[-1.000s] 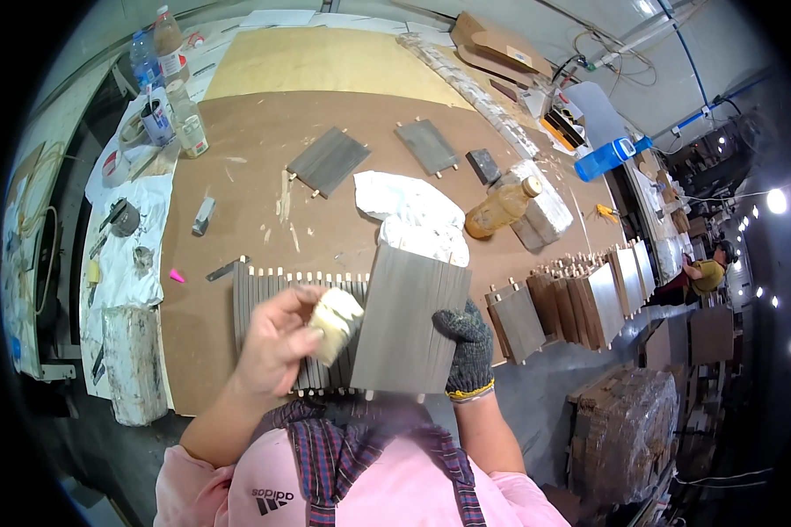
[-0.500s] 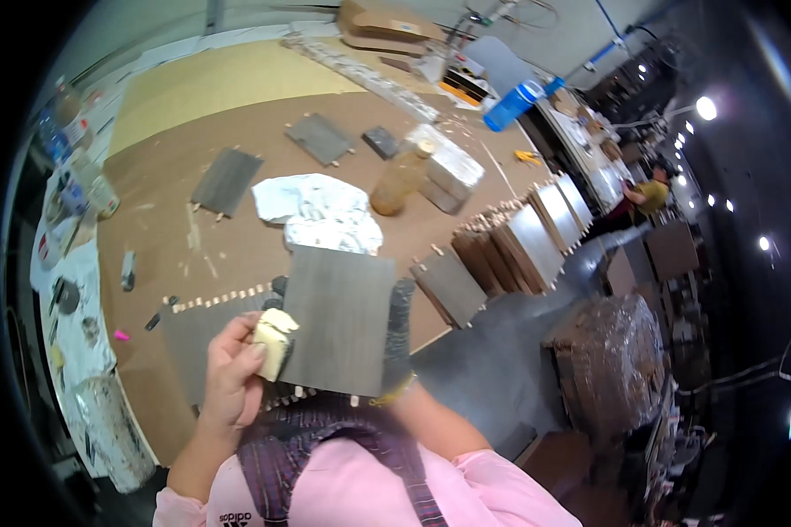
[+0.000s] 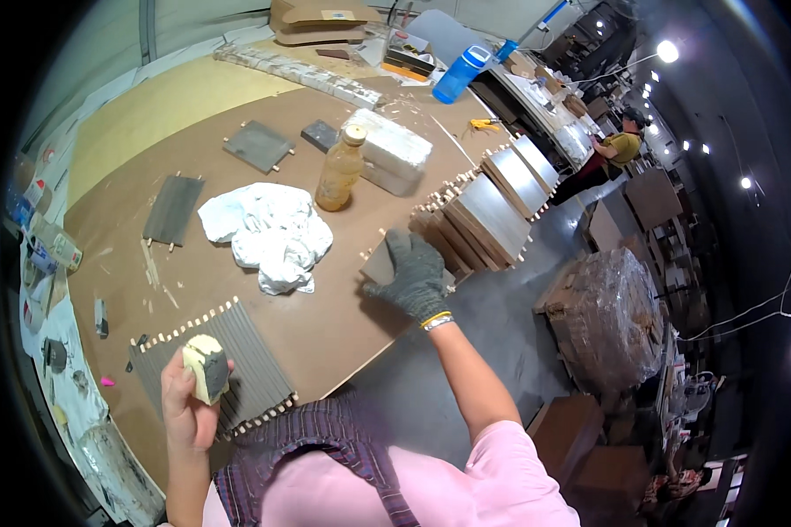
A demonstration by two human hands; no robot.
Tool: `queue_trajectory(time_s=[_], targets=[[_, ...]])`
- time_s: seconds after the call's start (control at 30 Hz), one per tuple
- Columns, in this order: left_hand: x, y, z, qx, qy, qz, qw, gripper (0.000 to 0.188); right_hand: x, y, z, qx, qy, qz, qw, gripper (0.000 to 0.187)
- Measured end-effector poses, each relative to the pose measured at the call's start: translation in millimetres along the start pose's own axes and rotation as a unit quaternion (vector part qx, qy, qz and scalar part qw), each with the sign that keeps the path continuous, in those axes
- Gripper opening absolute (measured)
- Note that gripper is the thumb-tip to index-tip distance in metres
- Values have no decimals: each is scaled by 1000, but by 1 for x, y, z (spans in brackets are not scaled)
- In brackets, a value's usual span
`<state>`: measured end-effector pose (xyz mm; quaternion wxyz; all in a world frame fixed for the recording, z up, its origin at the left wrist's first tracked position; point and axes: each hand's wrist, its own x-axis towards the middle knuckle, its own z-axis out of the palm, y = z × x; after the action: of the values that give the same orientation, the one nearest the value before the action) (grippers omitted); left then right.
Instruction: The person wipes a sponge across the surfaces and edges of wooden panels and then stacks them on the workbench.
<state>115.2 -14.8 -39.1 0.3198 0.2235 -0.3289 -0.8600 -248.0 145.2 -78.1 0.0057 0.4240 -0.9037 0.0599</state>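
Observation:
My bare left hand (image 3: 190,400) is closed around a yellow sponge block (image 3: 204,362) with a dark grey face. Below and behind it lies a tight row of grey-brown wooden panels (image 3: 259,364) with small pale dowels along their ends. My right hand (image 3: 413,274), in a dark grey glove, reaches across to the table's right edge. Its thumb and fingers span a grey wooden panel (image 3: 380,263) beside the stacked panels; the glove covers most of that panel. Other doweled panels stand in a leaning stack (image 3: 492,215) just beyond the glove.
A crumpled white cloth (image 3: 268,233), a bottle of amber liquid (image 3: 340,171) and a pale wrapped block (image 3: 391,151) stand mid-table. Two loose panels (image 3: 174,211) lie farther left. A blue bottle (image 3: 461,75) stands at the back. Another person (image 3: 620,149) works beyond the stack.
The panel that my right hand held up before my body is gone from there. That hand has moved right and forward to a panel by the stack. My left hand still holds the sponge block.

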Motion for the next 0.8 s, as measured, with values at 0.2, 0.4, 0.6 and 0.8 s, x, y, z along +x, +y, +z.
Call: queue_trajectory(time_s=[0.2, 0.4, 0.6, 0.8], targets=[[-1, -11, 11, 35, 13, -35, 999, 52, -1, 17, 30, -41, -55, 30, 997, 103], [15, -20, 44, 38, -21, -74, 996, 52, -55, 67, 60, 71, 211, 149, 964, 79], [94, -64, 107, 81, -108, -160, 978, 47, -83, 155, 123, 326, 211, 298, 872, 35], [179, -142, 137, 173, -96, -196, 960, 30, -83, 156, 142, 119, 78, 168, 975, 31]])
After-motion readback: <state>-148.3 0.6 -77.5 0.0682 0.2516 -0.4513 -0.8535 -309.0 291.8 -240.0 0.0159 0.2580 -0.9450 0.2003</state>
